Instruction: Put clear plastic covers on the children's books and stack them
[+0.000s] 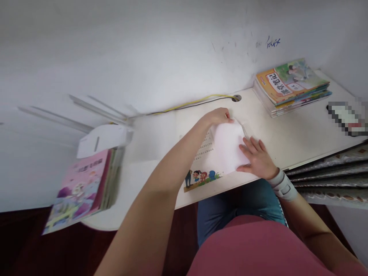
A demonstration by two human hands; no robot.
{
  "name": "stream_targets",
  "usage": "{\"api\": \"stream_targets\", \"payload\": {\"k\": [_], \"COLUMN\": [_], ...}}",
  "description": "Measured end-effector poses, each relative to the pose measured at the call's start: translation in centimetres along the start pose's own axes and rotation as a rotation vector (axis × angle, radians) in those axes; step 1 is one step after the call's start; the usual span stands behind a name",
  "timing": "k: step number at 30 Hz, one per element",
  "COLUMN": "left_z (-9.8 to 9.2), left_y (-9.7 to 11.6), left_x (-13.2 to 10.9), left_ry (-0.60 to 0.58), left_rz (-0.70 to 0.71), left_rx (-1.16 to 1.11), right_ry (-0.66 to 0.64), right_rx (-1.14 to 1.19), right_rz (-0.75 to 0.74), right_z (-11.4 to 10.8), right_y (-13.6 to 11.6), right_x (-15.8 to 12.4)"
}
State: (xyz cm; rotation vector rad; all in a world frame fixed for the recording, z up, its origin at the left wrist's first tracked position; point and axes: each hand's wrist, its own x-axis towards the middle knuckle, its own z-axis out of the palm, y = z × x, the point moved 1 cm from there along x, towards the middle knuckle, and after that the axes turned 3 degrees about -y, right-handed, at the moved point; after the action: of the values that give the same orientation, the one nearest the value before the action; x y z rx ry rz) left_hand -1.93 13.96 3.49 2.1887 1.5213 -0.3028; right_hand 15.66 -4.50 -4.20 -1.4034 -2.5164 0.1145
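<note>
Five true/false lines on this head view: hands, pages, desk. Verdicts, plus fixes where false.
1. The right hand lies at the white sheet, fingers spread. True.
2. The left hand rests on the right book stack. False: it is at the sheet's upper edge.
3. The yellow cable leads to a round hole in the desk. True.
4. The right book stack's top cover is mainly pink. False: orange and green; the left book stack has the pink one.
5. Cartoon figures run along the printed page's lower edge. True.

A white desk (296, 138) stands against a scuffed, ink-marked white wall (172, 57) above dark reddish flooring (181, 239).
</note>
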Motion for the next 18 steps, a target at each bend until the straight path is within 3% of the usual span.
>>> {"api": "stream_targets", "payload": {"k": [7,14,18], "left_z": [1.0,1.3,1.6], "left_y": [-0.6,-2.6,-2.6], "left_x": [-1.2,-1.0,-0.9], "left_ry": [0.107,-0.095,-0.113], "left_rz": [0.051,0.083,0.097], "left_rx": [0.056,-0.105,-0.153], "right_ry": [-0.022,-0.016,-0.027], "right_rx": [-0.008,-0.008,-0.013], "right_rz": [0.006,-0.007,-0.011], "right_z": [0.1,0.1,0.0], "right_y": [0.1,0.2,0.1], "right_x": [0.1,0.0,0.0]}}
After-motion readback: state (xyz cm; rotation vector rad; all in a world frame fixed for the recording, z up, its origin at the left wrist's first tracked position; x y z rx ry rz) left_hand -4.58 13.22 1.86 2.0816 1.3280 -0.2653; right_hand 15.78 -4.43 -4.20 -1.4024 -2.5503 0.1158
